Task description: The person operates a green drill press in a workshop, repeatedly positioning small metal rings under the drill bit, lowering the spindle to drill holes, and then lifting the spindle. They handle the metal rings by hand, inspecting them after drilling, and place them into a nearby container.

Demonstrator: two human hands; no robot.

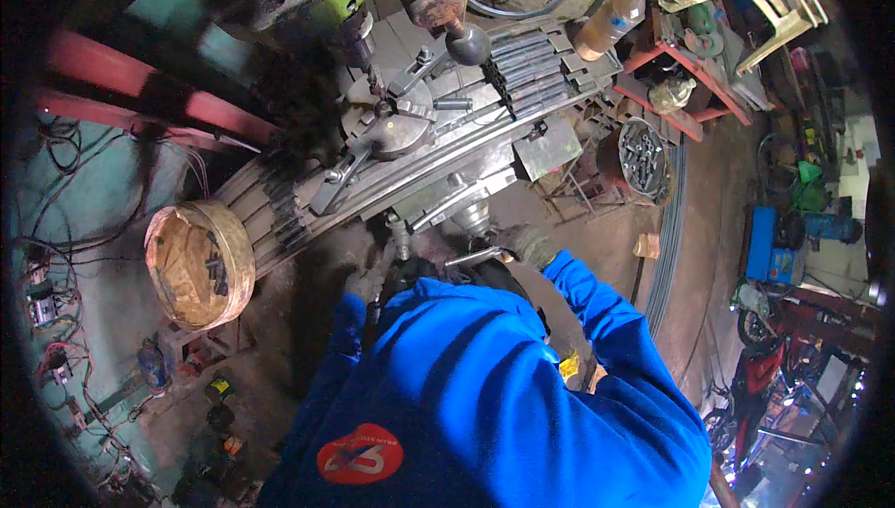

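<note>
A milling machine's long metal table (373, 193) runs slantwise in front of me, with a round clamped fixture (403, 126) on it. My right hand (535, 246), in a dull grey-green glove, is closed at the end of a shiny metal handle (474, 256) below the table's front edge. Close by, a stepped round metal collar (473, 217) juts from the machine. My left hand (370, 281), also gloved, is beside a short upright metal fitting (401, 240). Shadow hides its fingers, so its grip is unclear. My blue sleeves and torso cover the lower middle.
A round tub (244, 252) with brown lining and dark parts stands at the table's left end. Toward the right are a bucket of metal pieces (643, 158), long rods (667, 247) on the floor and a blue-capped bottle (611, 23). The machine's ball-ended lever (468, 45) overhangs the table.
</note>
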